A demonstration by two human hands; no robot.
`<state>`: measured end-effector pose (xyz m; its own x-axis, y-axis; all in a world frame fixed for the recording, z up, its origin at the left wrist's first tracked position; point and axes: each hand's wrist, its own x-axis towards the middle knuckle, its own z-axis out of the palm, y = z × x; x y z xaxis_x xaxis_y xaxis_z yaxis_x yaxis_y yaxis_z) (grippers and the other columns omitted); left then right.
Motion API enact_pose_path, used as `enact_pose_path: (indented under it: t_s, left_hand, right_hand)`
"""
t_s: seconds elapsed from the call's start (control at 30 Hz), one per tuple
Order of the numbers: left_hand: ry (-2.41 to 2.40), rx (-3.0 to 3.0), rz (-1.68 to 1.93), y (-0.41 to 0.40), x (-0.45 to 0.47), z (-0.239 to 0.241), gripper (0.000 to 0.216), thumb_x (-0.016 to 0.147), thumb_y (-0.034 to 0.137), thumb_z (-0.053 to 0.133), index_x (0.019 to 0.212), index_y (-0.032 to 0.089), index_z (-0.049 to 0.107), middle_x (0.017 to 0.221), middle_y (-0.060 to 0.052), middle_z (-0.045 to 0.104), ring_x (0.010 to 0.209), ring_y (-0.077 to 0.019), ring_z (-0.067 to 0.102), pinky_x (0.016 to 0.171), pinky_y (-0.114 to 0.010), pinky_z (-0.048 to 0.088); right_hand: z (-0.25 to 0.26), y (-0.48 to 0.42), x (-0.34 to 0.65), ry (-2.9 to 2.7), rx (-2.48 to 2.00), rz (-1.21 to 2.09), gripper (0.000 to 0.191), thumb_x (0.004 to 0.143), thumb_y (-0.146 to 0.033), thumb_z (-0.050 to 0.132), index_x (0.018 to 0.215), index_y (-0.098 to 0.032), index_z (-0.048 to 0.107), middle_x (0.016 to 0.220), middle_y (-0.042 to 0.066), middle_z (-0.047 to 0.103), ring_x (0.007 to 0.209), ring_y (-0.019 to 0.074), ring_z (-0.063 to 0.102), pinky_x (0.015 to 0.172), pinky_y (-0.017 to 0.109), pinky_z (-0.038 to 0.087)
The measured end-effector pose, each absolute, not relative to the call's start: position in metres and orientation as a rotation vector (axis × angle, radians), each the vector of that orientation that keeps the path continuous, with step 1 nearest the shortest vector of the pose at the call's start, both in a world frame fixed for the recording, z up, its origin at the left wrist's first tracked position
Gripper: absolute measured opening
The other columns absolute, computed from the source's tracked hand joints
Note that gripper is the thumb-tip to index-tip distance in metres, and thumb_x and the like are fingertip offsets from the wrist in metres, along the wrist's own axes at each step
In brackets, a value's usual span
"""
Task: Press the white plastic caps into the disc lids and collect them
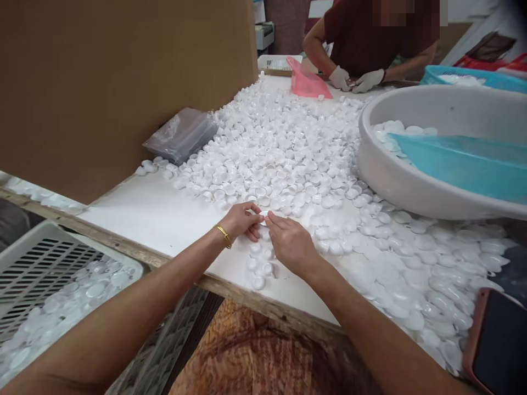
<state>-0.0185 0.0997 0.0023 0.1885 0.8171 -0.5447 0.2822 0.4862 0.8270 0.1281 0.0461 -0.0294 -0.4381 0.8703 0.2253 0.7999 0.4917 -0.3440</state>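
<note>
Between the fingertips of both my hands is a small round white cap, held just above the table. My left hand, with a gold bangle at its wrist, pinches the cap from the left. From the right, my right hand presses its fingers against the same cap, partly hiding it. Below my hands lie several loose white caps on the white tabletop. A large pile of white caps spreads just beyond my fingers.
A grey tub holding caps and a blue scoop stands right. A brown cardboard box and a plastic-wrapped packet are left. Below is a white basket. A phone lies near right. A gloved co-worker sits beyond a pink scoop.
</note>
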Motion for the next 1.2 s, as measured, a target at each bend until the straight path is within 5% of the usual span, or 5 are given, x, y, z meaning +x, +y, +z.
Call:
enact_pose_path:
  t_s: [0.2, 0.43, 0.73, 0.93, 1.2]
  left_hand:
    - [1.56, 1.137, 0.391, 0.068, -0.074, 0.018, 0.035, 0.059, 0.036, 0.074, 0.074, 0.016, 0.051, 0.042, 0.005, 0.051, 0.037, -0.0106, 0.048, 0.039, -0.022, 0.041]
    - [2.084, 1.995, 0.11, 0.049, -0.101, 0.041, 0.031, 0.074, 0.046, 0.057, 0.097, 0.025, 0.059, 0.076, 0.001, 0.062, 0.063, -0.0156, 0.054, 0.055, -0.025, 0.035]
    - [1.543, 2.195, 0.384, 0.026, -0.028, 0.021, 0.028, 0.083, 0.038, 0.044, 0.089, 0.021, 0.065, 0.087, -0.003, 0.058, 0.06, -0.0121, 0.051, 0.063, -0.028, 0.039]
    - [1.598, 2.036, 0.422, 0.03, -0.052, 0.013, 0.025, 0.082, 0.035, 0.045, 0.086, 0.02, 0.064, 0.085, -0.002, 0.058, 0.07, -0.0141, 0.053, 0.065, -0.027, 0.04]
    - [1.588, 2.038, 0.44, 0.044, -0.032, -0.006, 0.024, 0.081, 0.031, 0.051, 0.098, 0.022, 0.064, 0.088, -0.002, 0.056, 0.067, -0.0122, 0.053, 0.066, -0.026, 0.039]
  right_hand:
    - [0.015, 0.046, 0.16, -2.051, -1.228, 0.645, 0.039, 0.09, -0.027, 0.044, 0.127, -0.016, 0.049, 0.138, 0.008, 0.043, 0.126, 0.0174, 0.04, 0.103, 0.034, 0.035]
    - [0.047, -0.019, 0.257, -2.232, -1.917, 0.67, 0.018, 0.085, -0.029, 0.053, 0.094, -0.02, 0.065, 0.087, 0.003, 0.067, 0.075, 0.0168, 0.062, 0.063, 0.026, 0.045]
    - [0.008, -0.051, 0.251, -2.437, -2.215, 0.248, 0.016, 0.086, -0.013, 0.046, 0.085, -0.018, 0.061, 0.085, 0.005, 0.06, 0.08, 0.0176, 0.058, 0.06, 0.026, 0.04]
    - [-0.008, -0.055, 0.272, -2.369, -2.065, 0.128, 0.026, 0.079, -0.02, 0.053, 0.104, -0.021, 0.058, 0.107, 0.009, 0.057, 0.093, 0.0227, 0.055, 0.062, 0.029, 0.044]
    - [-0.007, -0.051, 0.278, -2.155, -2.099, 0.401, 0.021, 0.076, -0.016, 0.047, 0.09, -0.021, 0.061, 0.084, 0.007, 0.061, 0.079, 0.022, 0.057, 0.065, 0.032, 0.045]
